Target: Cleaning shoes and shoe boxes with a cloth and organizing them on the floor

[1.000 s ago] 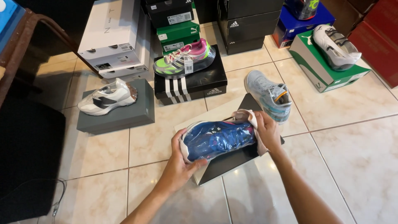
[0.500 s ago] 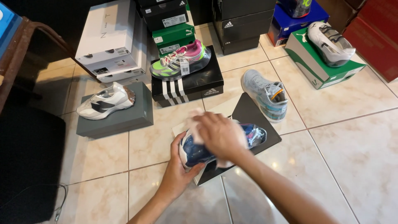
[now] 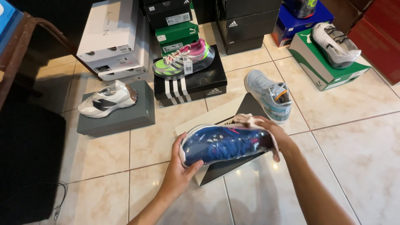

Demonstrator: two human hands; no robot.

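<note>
Closest to me, my left hand (image 3: pixel 180 168) cups the toe end of a blue shoe (image 3: pixel 225 143) wrapped in clear film, fingers curled up around the sole and thumb on the near side. My right hand (image 3: pixel 275 135) closes over the heel end, fingers wrapped around the back, where a bit of pale paper or lining (image 3: pixel 248 121) sticks out. So both hands are closed on the one shoe, which is held off the floor between them, its long axis running left to right across my view, toe to my left, and tipped so that its side faces me. Neither hand is nearer than the other; each has an end.

Right under the shoe lies an open black shoebox (image 3: pixel 233 164) with its pale lid or inner flap (image 3: pixel 208 121) folded out toward the far side (I cannot see inside the box, the shoe covers it). It sits on a cream tiled floor (image 3: pixel 350 137).

Just beyond my right hand a light blue shoe (image 3: pixel 268 93) lies loose on the tiles, near enough to matter if the heel swings that way. Farther back, a green and pink shoe (image 3: pixel 183 58) rests on a black striped box (image 3: pixel 191 83), a white and grey shoe (image 3: pixel 107 99) on a grey box (image 3: pixel 116 118), and a white shoe (image 3: pixel 335 39) on a green box (image 3: pixel 323 66). More boxes stand stacked behind them.
</note>
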